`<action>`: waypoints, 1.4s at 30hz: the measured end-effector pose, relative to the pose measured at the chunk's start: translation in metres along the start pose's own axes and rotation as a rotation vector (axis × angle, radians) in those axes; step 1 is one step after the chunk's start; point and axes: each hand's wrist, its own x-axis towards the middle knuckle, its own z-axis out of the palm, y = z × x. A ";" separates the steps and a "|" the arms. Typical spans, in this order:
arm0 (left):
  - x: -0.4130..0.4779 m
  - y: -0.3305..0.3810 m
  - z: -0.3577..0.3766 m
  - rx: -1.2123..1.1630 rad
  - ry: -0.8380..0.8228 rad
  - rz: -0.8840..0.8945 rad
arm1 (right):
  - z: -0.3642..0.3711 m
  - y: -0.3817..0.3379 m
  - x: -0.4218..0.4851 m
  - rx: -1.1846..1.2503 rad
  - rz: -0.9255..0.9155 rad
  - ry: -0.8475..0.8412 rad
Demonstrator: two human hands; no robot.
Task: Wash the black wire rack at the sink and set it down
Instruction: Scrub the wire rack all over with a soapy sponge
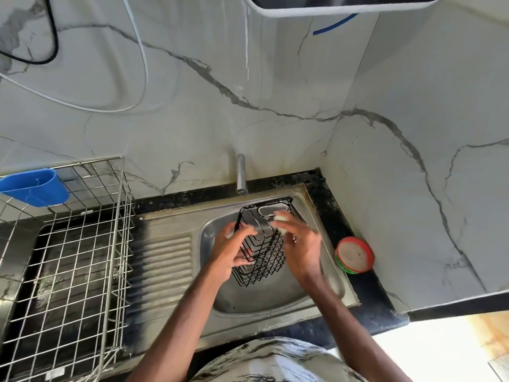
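The black wire rack (265, 248) is held tilted above the steel sink (248, 301), below the tap (241, 175). My left hand (232, 250) grips the rack's left side, fingers curled through its wires. My right hand (301, 245) is at the rack's right side and presses a pale scrub pad (281, 220) against its upper edge. No water is seen running from the tap.
A round red-and-green soap tub (354, 255) sits on the black counter right of the sink. The ribbed drainboard (162, 260) lies left of the basin. Further left stands a steel wire dish basket (77, 257) with a blue cup (35, 187) hung on it.
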 end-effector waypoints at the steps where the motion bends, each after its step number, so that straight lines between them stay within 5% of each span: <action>1: 0.000 0.001 0.001 -0.006 0.000 -0.004 | 0.006 -0.010 -0.004 0.004 -0.055 -0.025; 6: -0.004 0.000 -0.003 -0.023 -0.005 -0.039 | 0.011 -0.013 -0.001 0.033 -0.242 -0.129; 14: 0.001 -0.005 -0.007 -0.013 0.002 -0.017 | -0.009 0.036 0.017 -0.071 0.056 0.008; 22: 0.004 -0.007 -0.010 -0.039 0.040 -0.053 | 0.012 -0.004 0.000 -0.010 -0.185 -0.102; 36: -0.001 -0.004 -0.010 -0.050 -0.010 -0.059 | -0.015 0.041 0.027 -0.050 0.308 0.039; 42: 0.001 0.001 -0.011 -0.065 -0.015 -0.062 | -0.020 0.039 0.025 -0.081 0.065 -0.010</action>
